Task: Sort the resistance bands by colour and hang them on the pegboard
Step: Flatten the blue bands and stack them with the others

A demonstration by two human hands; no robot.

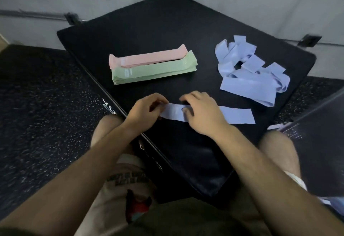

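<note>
"What was the person at when you looked in?"

"Flattening a single blue band (pixel 236 114) on the near part of the black pad (pixel 167 21), just in front of the knees. The left hand (pixel 147 109) pinched the band's left end, its fingers curled round the edge. The right hand (pixel 201 112) lay over the middle with bent fingertips. I couldn't tell whether it was gripping or only pressing down."

"How would you say it's done well?"

"I'd keep that left end pinned and smooth outward towards the free right end, so both layers sit flush with no twist. Then I'd start a blue pile beside the others with its edges squared. My guess was that a tidy pile would lift off in one go for hanging."

"And the count?"

"There was one pink stack (pixel 149 58) and one green stack (pixel 154 70). The pink lay just behind the green and touched it. Each was several bands deep, but the layers were too thin for me to number. One tangled blue heap (pixel 251 70) sat to the right, well apart from the stacks, and I couldn't count its bands either. Add the one band under the hands. The pegboard was nowhere in sight."
</note>
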